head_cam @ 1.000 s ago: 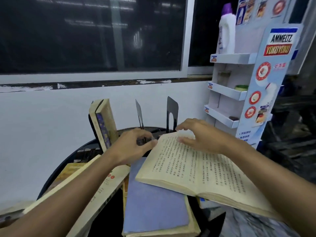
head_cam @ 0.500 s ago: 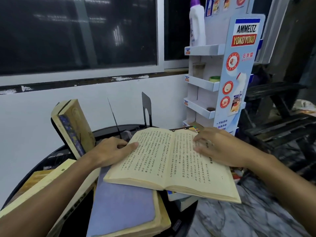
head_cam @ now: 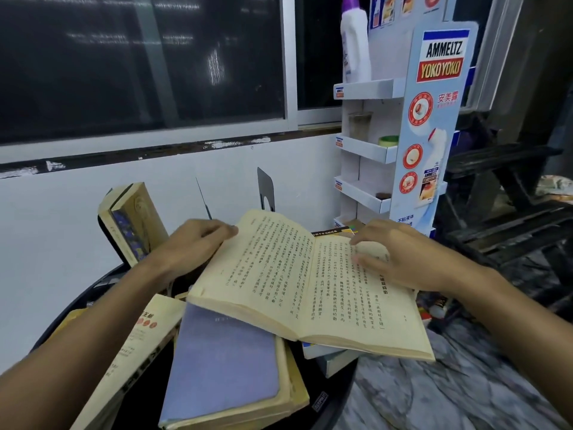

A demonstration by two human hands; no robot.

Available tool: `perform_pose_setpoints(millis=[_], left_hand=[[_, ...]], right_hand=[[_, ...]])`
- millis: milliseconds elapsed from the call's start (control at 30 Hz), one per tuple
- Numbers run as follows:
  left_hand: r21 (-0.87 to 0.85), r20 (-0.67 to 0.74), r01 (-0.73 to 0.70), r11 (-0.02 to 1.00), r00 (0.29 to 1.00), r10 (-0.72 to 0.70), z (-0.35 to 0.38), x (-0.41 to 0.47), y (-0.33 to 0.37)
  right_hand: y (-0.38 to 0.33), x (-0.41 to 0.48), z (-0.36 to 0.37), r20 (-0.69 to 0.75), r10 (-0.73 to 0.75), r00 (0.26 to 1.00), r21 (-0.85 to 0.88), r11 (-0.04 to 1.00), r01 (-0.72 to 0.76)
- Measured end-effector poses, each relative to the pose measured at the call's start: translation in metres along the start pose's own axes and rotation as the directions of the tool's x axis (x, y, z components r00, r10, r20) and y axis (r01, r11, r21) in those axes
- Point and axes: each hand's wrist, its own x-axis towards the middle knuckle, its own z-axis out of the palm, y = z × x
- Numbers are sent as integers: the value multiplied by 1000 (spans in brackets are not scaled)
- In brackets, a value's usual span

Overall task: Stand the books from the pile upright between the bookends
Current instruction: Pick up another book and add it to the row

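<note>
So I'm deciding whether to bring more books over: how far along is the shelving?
Early. One yellowed book already stands tilted at the left. The left hand and right hand rest on an open book, spread flat. The two dark bookends have nothing between them that shows. The lavender book and the white-covered one lie flat in the pile.
</note>
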Motion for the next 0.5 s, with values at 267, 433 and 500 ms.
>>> perform_pose_setpoints(millis=[267, 433, 500], left_hand=[[-162, 88, -131, 978, 985, 147, 2, -4, 62], [-208, 135, -178, 962, 969, 209, 18, -4, 89], [-212, 155, -197, 957, 960, 232, 28, -5, 97]], right_hand=[[-12, 1, -22, -109, -44, 993, 36, 998, 48], [-16, -7, -37, -167, -39, 985, 95, 994, 55], [-17, -12, -42, -178, -19, 984, 135, 990, 44]])
